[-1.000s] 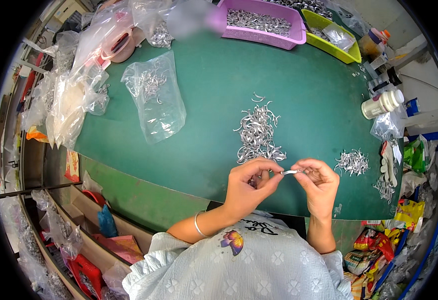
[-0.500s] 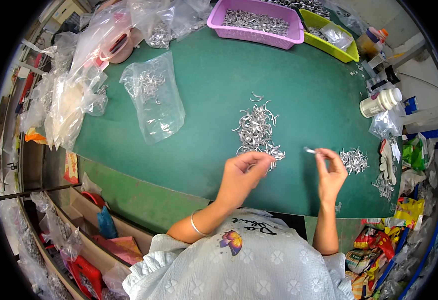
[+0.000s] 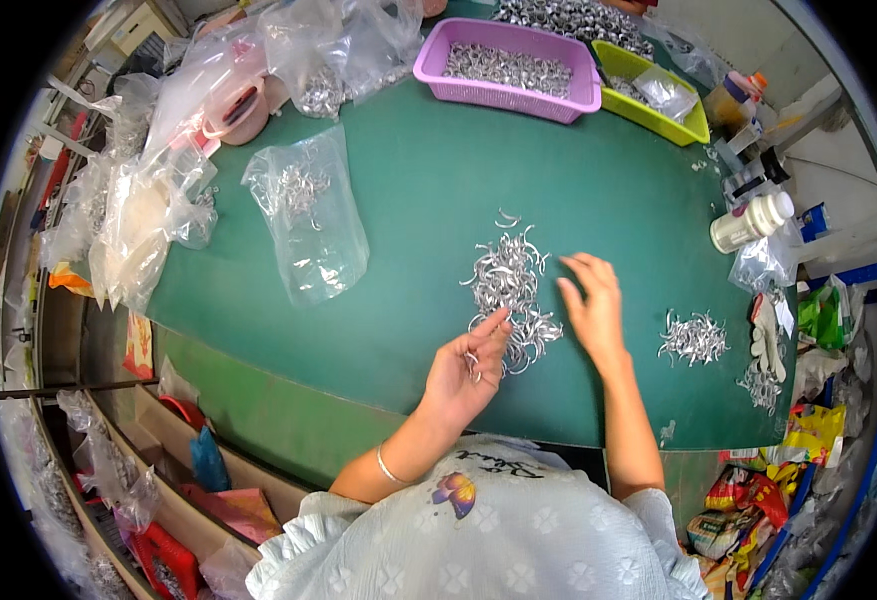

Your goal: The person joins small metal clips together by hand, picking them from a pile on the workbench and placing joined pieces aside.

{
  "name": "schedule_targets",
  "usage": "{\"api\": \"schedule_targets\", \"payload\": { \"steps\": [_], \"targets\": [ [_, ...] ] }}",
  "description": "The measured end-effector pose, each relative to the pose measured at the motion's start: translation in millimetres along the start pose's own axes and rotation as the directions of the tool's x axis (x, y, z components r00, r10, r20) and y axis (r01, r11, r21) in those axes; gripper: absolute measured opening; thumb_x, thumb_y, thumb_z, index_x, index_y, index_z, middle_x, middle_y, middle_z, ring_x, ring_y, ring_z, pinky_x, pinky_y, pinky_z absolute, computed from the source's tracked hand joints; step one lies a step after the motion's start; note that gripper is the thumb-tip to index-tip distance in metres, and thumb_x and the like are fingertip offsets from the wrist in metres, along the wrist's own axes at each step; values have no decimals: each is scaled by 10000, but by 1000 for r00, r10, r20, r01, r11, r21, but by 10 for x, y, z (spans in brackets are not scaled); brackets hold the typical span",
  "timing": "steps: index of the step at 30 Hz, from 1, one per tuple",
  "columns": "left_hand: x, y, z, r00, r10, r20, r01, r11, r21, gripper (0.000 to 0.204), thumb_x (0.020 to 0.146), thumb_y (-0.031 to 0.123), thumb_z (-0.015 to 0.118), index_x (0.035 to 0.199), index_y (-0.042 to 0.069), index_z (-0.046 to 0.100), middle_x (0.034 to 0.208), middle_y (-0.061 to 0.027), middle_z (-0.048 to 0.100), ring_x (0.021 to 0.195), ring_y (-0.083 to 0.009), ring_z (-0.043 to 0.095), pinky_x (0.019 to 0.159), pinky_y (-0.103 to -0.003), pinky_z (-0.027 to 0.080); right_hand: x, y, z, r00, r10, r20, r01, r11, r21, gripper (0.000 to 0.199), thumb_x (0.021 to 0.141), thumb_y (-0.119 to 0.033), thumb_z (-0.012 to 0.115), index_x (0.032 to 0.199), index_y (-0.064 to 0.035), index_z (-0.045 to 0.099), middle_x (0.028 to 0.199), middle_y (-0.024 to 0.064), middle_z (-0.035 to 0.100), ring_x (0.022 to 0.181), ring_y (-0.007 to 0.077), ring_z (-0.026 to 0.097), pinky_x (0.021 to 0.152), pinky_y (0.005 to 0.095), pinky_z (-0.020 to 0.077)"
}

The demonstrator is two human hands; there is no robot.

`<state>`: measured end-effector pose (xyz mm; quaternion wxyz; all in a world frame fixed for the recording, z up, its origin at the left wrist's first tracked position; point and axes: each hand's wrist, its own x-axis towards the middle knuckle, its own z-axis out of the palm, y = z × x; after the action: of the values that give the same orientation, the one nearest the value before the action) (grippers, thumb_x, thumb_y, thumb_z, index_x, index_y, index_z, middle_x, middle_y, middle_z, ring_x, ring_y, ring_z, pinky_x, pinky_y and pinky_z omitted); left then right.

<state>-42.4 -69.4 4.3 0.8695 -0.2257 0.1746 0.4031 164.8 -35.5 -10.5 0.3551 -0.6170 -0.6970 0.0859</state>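
Observation:
A loose pile of small curved silver metal pieces point(image 3: 506, 275) lies mid-table. At its near edge my left hand point(image 3: 461, 380) is turned partly palm up, its fingers curled round a few of the same curved pieces point(image 3: 472, 366). Just right of the pile is my right hand point(image 3: 595, 305), thumb and fingers apart, with nothing visible between them. A smaller heap of curved pieces point(image 3: 694, 338) sits farther right. One or two stray pieces point(image 3: 507, 219) lie beyond the main pile.
A clear plastic bag point(image 3: 313, 240) with some metal pieces lies left on the green table point(image 3: 408, 170). At the back are a purple basket point(image 3: 508, 102) and a yellow-green basket point(image 3: 658, 122). A white bottle point(image 3: 751, 222) and a glove point(image 3: 764, 335) lie at the right edge.
My right hand has moved left from near the small heap to the main pile, and the metal piece in its fingers is gone. My left hand has turned more palm up.

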Motion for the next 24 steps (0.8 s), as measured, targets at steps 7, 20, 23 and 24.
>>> {"api": "schedule_targets", "payload": {
  "steps": [7,20,23,24],
  "targets": [
    [-30,-19,-65,997,-18,72,15,999,37,286,818,18,420,1098,-2,472,769,-44,435,549,-85,352,402,-180,285,93,-35,322,994,11,106,8,984,-178,238,664,-56,677,880,-10,587,885,97,493,855,277,471,729,369,366],
    [-39,-99,82,975,137,172,-206,842,498,246,856,85,509,1086,-3,515,721,0,450,522,-33,325,407,-161,254,-2,-327,-40,924,342,172,-378,736,563,72,774,5,601,845,-3,597,732,2,576,650,27,477,571,171,379],
    [-51,-146,251,940,199,277,-339,628,700,264,837,58,558,1095,10,531,747,10,495,542,-3,353,421,-148,249,-64,-622,-252,905,322,278,-418,553,720,81,782,1,600,862,-1,590,741,-4,574,660,40,486,592,186,396],
    [-62,-171,315,925,224,307,-380,539,752,266,829,43,572,1091,15,537,751,14,501,548,6,362,425,-144,250,-79,-694,-312,905,287,314,-424,540,727,84,790,2,595,872,2,581,744,-6,572,669,42,490,601,188,402]
  ]
}}
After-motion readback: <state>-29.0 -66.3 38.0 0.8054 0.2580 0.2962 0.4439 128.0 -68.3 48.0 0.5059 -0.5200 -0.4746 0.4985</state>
